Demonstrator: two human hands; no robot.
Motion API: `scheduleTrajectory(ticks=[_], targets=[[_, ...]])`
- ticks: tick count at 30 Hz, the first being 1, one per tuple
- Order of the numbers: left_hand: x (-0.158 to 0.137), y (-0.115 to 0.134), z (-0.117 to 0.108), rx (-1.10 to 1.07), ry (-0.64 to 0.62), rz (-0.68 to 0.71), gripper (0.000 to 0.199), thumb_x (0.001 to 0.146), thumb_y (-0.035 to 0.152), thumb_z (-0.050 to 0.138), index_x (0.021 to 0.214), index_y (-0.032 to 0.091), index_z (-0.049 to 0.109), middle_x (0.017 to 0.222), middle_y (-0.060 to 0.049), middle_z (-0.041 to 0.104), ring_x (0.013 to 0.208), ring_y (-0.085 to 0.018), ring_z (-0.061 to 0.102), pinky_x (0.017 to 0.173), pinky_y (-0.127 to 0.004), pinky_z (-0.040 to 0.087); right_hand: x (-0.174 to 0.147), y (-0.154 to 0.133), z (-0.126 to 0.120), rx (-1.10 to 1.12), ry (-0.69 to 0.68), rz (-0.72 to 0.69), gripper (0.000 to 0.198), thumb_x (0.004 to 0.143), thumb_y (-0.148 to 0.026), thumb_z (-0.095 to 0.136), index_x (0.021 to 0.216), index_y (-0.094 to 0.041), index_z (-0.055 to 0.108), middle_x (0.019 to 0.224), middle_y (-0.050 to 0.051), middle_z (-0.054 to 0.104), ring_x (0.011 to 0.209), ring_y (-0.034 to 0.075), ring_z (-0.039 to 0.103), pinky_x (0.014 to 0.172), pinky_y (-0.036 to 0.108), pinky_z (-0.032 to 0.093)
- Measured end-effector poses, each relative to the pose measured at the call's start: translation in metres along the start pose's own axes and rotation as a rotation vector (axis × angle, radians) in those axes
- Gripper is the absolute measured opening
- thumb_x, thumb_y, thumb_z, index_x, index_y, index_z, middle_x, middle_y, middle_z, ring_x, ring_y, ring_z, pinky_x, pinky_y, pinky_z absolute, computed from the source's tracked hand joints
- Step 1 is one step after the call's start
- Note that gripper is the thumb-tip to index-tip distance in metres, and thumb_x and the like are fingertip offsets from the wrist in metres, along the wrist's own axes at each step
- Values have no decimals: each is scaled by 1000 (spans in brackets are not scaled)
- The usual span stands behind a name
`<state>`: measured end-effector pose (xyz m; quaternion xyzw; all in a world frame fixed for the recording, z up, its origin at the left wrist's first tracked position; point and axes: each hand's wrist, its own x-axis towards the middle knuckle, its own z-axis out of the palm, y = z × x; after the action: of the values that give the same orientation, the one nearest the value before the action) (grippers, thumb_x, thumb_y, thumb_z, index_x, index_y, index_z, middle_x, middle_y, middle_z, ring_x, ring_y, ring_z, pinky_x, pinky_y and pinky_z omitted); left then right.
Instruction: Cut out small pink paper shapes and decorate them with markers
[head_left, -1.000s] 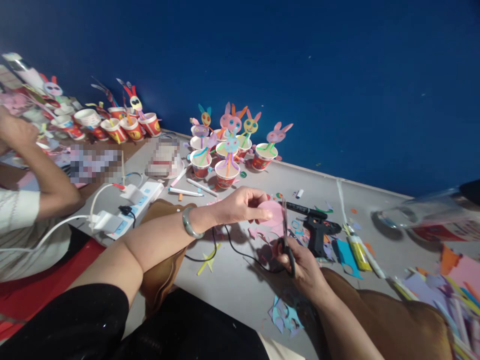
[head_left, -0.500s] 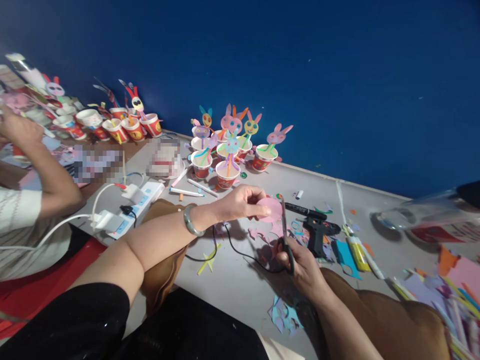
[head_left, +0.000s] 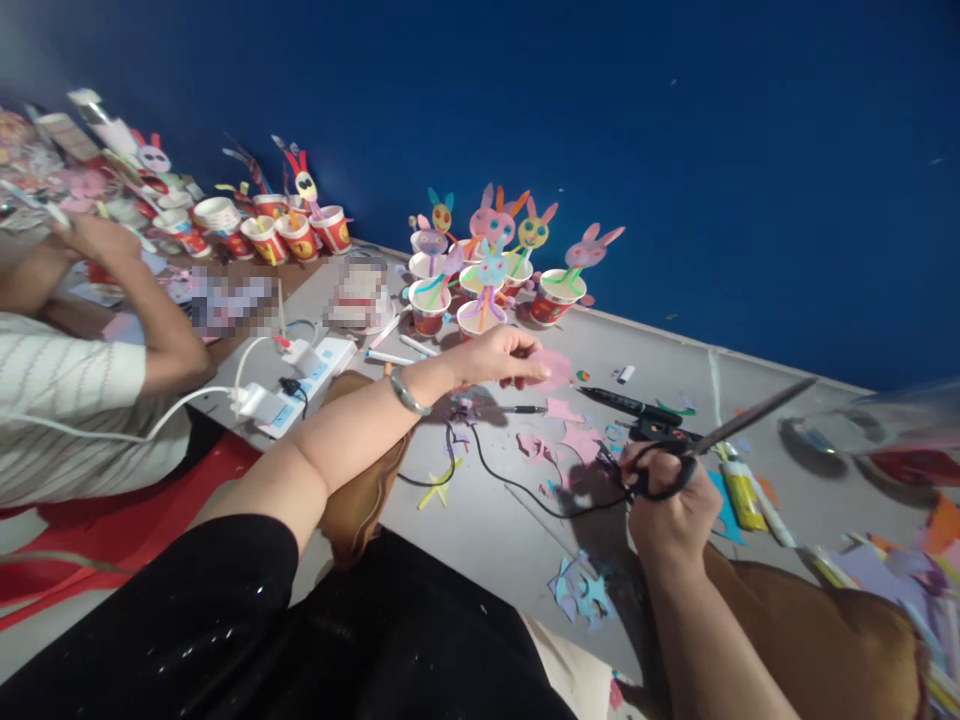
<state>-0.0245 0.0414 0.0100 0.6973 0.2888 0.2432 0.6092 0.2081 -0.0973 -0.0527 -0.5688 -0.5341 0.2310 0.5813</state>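
Observation:
Between the thumb and fingers of my left hand (head_left: 506, 357) is a pink paper disc (head_left: 553, 368), held above the table. My right hand (head_left: 671, 500) is wrapped round the black handles of a pair of scissors (head_left: 750, 418), whose blades point up and to the right, away from the disc. Pink paper scraps (head_left: 581, 440) lie on the table between my hands. A black marker (head_left: 619, 403) and a mostly covered glue gun (head_left: 660, 430) are beyond the scissors. Blue paper offcuts (head_left: 581, 590) lie nearer to me.
Red paper cups with paper rabbits (head_left: 555, 300) stand by the blue wall. A power strip (head_left: 315, 385) with plugs sits left of my arm, and a black cable (head_left: 517, 495) crosses the table. A co-worker's arm (head_left: 161, 310) is at the left. A yellow glue tube (head_left: 742, 495) lies right.
The scissors have moved from the disc's edge to the right, and their blades have swung over to point right. My left hand still holds the disc. The whole view has shifted slightly.

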Motion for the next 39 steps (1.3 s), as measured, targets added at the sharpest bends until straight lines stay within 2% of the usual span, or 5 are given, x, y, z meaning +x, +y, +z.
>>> scheduleTrajectory(ticks=[5, 10, 22, 31, 39], targets=[[-15, 7, -33, 290, -317, -123, 19, 70, 22, 71, 59, 16, 57, 57, 0, 58, 50, -9, 49, 50, -26, 34, 2, -1, 2, -75, 31, 51, 47, 87, -57, 57, 62, -18, 55, 59, 0, 54, 53, 12, 47, 51, 28, 36], [-36, 1, -34, 641, -596, -373, 12, 60, 18, 70, 55, 17, 59, 52, 2, 52, 52, -11, 43, 57, -29, 34, 2, -4, 3, -132, 76, 68, 38, 86, -47, 59, 64, -16, 59, 58, 0, 54, 53, 12, 47, 53, 27, 37], [-57, -19, -29, 845, -498, -526, 14, 48, 11, 68, 47, 18, 56, 43, 4, 48, 47, -12, 42, 53, -28, 31, 4, -18, 7, -166, 90, 122, 26, 78, -35, 62, 60, -18, 56, 54, -2, 50, 54, 11, 44, 54, 26, 35], [-51, -15, -19, 767, -478, -509, 14, 51, 10, 66, 52, 18, 55, 44, 6, 53, 44, -10, 44, 48, -25, 29, 4, -10, 8, -189, 57, 132, 26, 77, -36, 64, 60, -18, 54, 53, -3, 50, 53, 11, 44, 54, 27, 35], [-60, -9, -26, 954, -470, -473, 19, 46, 9, 71, 58, 18, 60, 52, 6, 51, 52, -9, 43, 53, -25, 31, 4, -8, 8, -200, 36, 152, 32, 77, -42, 66, 60, -20, 50, 53, -3, 50, 52, 11, 43, 54, 27, 35]])
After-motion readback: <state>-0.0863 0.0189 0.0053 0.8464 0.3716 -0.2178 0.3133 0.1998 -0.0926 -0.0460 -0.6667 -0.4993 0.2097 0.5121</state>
